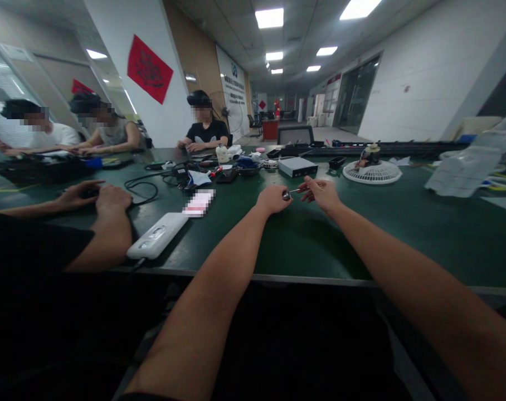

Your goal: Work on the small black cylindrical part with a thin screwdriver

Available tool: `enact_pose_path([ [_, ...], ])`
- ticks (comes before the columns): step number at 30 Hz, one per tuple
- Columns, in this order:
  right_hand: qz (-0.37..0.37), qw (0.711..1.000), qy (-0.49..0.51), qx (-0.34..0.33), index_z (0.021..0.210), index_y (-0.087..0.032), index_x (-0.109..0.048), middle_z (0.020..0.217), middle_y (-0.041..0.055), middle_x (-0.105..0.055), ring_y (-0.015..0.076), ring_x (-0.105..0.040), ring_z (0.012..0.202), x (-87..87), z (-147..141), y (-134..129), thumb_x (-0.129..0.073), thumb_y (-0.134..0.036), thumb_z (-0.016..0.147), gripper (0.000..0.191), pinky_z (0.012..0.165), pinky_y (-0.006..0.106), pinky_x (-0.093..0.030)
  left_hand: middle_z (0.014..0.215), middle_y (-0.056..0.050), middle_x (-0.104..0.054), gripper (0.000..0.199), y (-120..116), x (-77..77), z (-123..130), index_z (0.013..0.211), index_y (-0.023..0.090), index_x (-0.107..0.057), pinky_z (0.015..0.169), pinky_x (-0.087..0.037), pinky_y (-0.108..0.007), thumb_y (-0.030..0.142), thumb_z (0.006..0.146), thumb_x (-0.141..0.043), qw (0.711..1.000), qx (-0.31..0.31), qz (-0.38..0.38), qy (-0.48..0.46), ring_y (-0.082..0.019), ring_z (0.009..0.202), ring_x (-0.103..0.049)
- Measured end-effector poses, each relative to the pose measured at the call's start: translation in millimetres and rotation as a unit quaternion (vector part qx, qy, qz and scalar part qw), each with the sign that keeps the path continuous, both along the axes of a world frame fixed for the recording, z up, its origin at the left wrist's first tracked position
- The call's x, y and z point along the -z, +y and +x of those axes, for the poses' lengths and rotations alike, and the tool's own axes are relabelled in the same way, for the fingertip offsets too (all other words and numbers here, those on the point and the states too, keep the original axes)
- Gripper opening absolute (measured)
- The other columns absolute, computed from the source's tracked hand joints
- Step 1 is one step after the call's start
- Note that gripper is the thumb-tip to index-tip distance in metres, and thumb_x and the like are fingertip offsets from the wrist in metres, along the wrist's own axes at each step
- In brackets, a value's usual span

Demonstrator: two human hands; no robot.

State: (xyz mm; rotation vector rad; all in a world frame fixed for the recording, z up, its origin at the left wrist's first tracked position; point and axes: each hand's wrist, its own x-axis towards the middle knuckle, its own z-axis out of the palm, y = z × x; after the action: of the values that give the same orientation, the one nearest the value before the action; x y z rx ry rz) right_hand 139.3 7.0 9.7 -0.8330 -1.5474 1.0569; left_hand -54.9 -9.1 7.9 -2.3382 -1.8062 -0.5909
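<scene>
Over the green table (320, 253), my left hand (273, 199) is closed around a small dark, shiny round part (286, 195). My right hand (320, 193) pinches a thin screwdriver-like tool (298, 190) with a reddish handle. The tool's metal shaft points left, and its tip meets the round part or lies very close to it. Most of the part is hidden by my left fingers. Behind my hands sits a grey box (298, 166).
A white power bank-like device (159, 235) and a blurred-out phone (199, 203) lie left. A neighbour's hands (111, 197) rest near black cables (146, 184). A white fan grille (372, 171) stands back right, beside plastic wrapping (466, 167). Several people sit across the table.
</scene>
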Motion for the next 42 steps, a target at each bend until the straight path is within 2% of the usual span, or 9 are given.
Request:
enact_pose_path([
  [4, -0.013, 1.0, 0.004, -0.02, 0.075, -0.014, -0.073, 0.083, 0.0154, -0.079, 0.0148, -0.067, 0.052, -1.7, 0.7, -1.1, -0.064, -0.079, 0.082, 0.065, 0.046, 0.024, -0.046, 0.099, -0.01, -0.076, 0.031, -0.5, -0.8, -1.3, 0.1, 0.021, -0.075, 0.082, -0.054, -0.034, 0.047, 0.087, -0.065, 1.0, 0.0, -0.009, 0.002, -0.026, 0.092, -0.069],
  [9, -0.025, 0.999, -0.045, 0.0, 0.075, -0.014, -0.073, 0.082, 0.0157, -0.079, 0.0132, -0.065, 0.049, 2.7, 5.8, 7.9, -0.064, -0.07, 0.088, 0.059, 0.045, 0.023, -0.044, 0.098, -0.009, -0.076, 0.03, -0.6, -0.1, 0.3, 0.099, 0.021, -0.075, 0.081, -0.054, -0.034, 0.047, 0.085, -0.068, 1.0, 0.005, -0.014, 0.01, -0.026, 0.092, -0.07],
  [14, -0.005, 1.0, -0.012, -0.006, 0.08, -0.014, -0.075, 0.088, 0.0147, -0.08, 0.0136, -0.067, 0.052, 2.0, 0.0, 2.9, -0.068, -0.069, 0.086, 0.056, 0.045, 0.023, -0.044, 0.1, -0.01, -0.076, 0.031, -1.0, -1.0, 0.1, 0.101, 0.021, -0.075, 0.082, -0.054, -0.034, 0.048, 0.087, -0.065, 1.0, 0.001, -0.012, 0.016, -0.026, 0.093, -0.07],
  [18, -0.031, 0.999, 0.003, -0.02, 0.077, -0.014, -0.074, 0.085, 0.0153, -0.08, 0.0145, -0.067, 0.052, -2.2, 0.0, -1.5, -0.065, -0.069, 0.088, 0.057, 0.046, 0.024, -0.045, 0.099, -0.01, -0.076, 0.03, -0.8, -0.9, -1.4, 0.101, 0.021, -0.075, 0.081, -0.054, -0.034, 0.046, 0.087, -0.065, 1.0, 0.001, -0.008, 0.017, -0.026, 0.092, -0.07],
  [21, -0.046, 0.999, -0.021, -0.013, 0.074, -0.013, -0.073, 0.079, 0.0149, -0.079, 0.0143, -0.067, 0.05, -0.4, 4.7, 3.7, -0.064, -0.065, 0.092, 0.055, 0.046, 0.024, -0.044, 0.097, -0.009, -0.076, 0.028, -0.3, 0.1, -0.9, 0.099, 0.022, -0.075, 0.081, -0.054, -0.034, 0.045, 0.085, -0.066, 1.0, 0.011, -0.009, 0.021, -0.026, 0.091, -0.07],
  [25, -0.016, 0.999, -0.049, 0.003, 0.076, -0.013, -0.074, 0.083, 0.015, -0.079, 0.0134, -0.067, 0.051, 3.9, 5.3, 8.3, -0.066, -0.062, 0.091, 0.052, 0.046, 0.023, -0.043, 0.095, -0.008, -0.076, 0.028, 0.0, 0.2, 0.2, 0.097, 0.022, -0.075, 0.079, -0.054, -0.034, 0.045, 0.083, -0.067, 0.999, 0.022, -0.013, 0.025, -0.026, 0.091, -0.07],
  [29, 0.001, 1.0, -0.019, -0.016, 0.081, -0.014, -0.075, 0.089, 0.0152, -0.08, 0.0146, -0.069, 0.055, 1.4, 0.1, 0.7, -0.067, -0.066, 0.089, 0.053, 0.048, 0.024, -0.045, 0.096, -0.009, -0.076, 0.027, -0.8, -1.7, -0.5, 0.098, 0.021, -0.075, 0.079, -0.054, -0.034, 0.043, 0.085, -0.065, 1.0, 0.013, -0.008, 0.017, -0.026, 0.091, -0.07],
  [35, -0.052, 0.996, -0.058, -0.032, 0.077, -0.014, -0.074, 0.084, 0.0163, -0.08, 0.0154, -0.068, 0.054, 0.4, 5.2, 2.5, -0.064, -0.064, 0.091, 0.053, 0.049, 0.026, -0.047, 0.097, -0.009, -0.076, 0.026, -3.0, -2.6, 1.1, 0.098, 0.022, -0.076, 0.082, -0.054, -0.034, 0.041, 0.085, -0.065, 0.999, 0.025, -0.018, 0.028, -0.026, 0.092, -0.07],
  [42, 0.017, 0.998, -0.067, -0.015, 0.078, -0.014, -0.075, 0.082, 0.0144, -0.079, 0.0159, -0.069, 0.056, 0.0, 0.3, -0.9, -0.068, -0.07, 0.085, 0.057, 0.049, 0.025, -0.046, 0.1, -0.01, -0.076, 0.027, -3.4, -2.7, 1.2, 0.102, 0.022, -0.076, 0.084, -0.054, -0.034, 0.04, 0.086, -0.065, 1.0, 0.011, -0.02, 0.016, -0.026, 0.095, -0.07],
])
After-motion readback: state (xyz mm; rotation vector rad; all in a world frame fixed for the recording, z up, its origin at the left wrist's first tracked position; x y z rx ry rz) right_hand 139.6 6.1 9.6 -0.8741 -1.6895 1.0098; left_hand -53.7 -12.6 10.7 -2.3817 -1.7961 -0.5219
